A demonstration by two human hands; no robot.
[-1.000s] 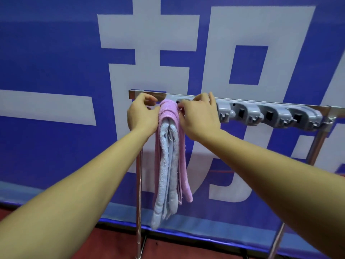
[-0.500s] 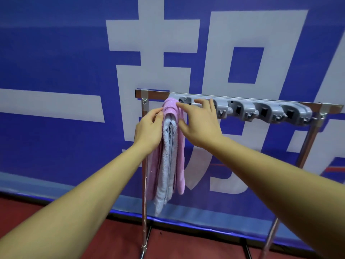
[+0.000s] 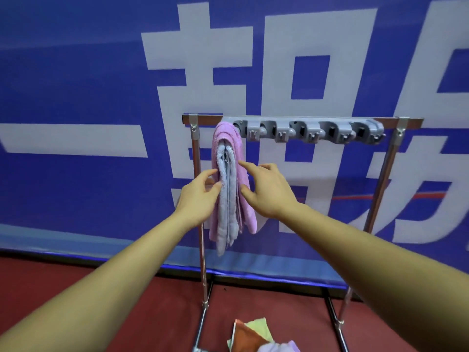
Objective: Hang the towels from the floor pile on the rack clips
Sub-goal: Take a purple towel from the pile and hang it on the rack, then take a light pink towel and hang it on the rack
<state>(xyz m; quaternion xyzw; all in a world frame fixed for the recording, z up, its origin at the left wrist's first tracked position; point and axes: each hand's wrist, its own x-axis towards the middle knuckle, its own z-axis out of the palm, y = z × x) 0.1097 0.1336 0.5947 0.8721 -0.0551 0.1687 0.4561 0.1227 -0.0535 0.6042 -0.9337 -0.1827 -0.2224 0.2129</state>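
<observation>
A pink towel point(image 3: 226, 135) hangs at the left end of the grey clip strip point(image 3: 309, 129), which is fixed along the top bar of a metal rack point(image 3: 203, 119). The towel drapes straight down beside the rack's left post. A pale blue-grey layer point(image 3: 225, 199) lies folded inside it; this may be a second towel or the pink one's other face, and the view does not settle which. The four clips to its right hold nothing.

Both of the person's bare arms reach forward to the hanging cloth. The left hand point(image 3: 200, 196) is relaxed, fingers loosely extended, with its fingertips touching the left edge of the blue-grey layer. The right hand point(image 3: 269, 191) is also released, fingers spread and nearly straight, with its thumb and forefinger tips against the right side of the pink towel. Neither hand grasps anything.

At the bottom edge of the view, between the rack's feet, the floor pile point(image 3: 251, 335) lies on the red floor point(image 3: 127, 288) (orange, yellow-green and lilac cloths show). A blue banner point(image 3: 76, 85) with large white characters fills the background behind the rack.
</observation>
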